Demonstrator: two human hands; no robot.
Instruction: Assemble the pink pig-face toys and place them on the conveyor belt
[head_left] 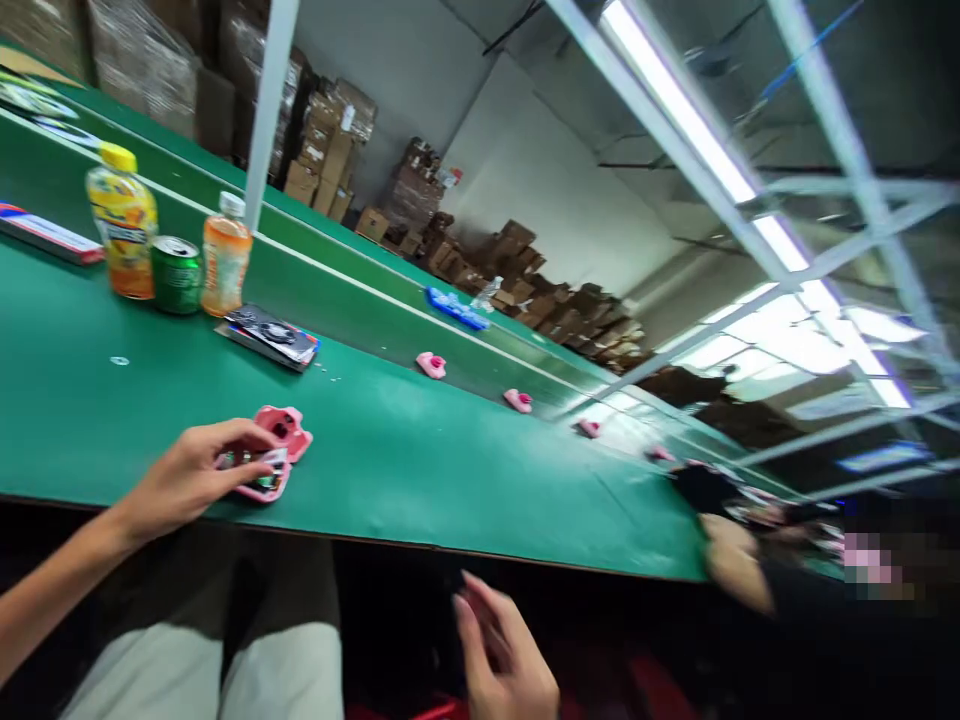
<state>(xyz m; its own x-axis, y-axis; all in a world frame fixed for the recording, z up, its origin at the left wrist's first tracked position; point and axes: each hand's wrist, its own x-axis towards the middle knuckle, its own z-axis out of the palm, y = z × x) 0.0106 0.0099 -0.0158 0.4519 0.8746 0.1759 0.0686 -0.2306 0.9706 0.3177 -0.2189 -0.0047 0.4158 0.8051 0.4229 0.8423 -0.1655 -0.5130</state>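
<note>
On the green worktop lies an opened pink plastic case (300,447), its two halves folded apart. Small electronic parts and a white piece show inside the lower half. My left hand (199,462) grips that half, with thumb and fingers curled over its left side. Past the front edge, lower in the view, my right hand (506,650) hangs in the air, away from the case. Its thumb and forefinger tips come close together, and the other fingers are bent. Whatever may sit between them is too dark and blurred to make out.
Beyond the case stand a yellow-capped bottle (124,225), a green can (176,275) and an orange drink bottle (226,258). A flat dark packet (271,336) lies before them. Several pink pieces (431,365) line the belt. At right, a co-worker's arm (739,560) rests by the table.
</note>
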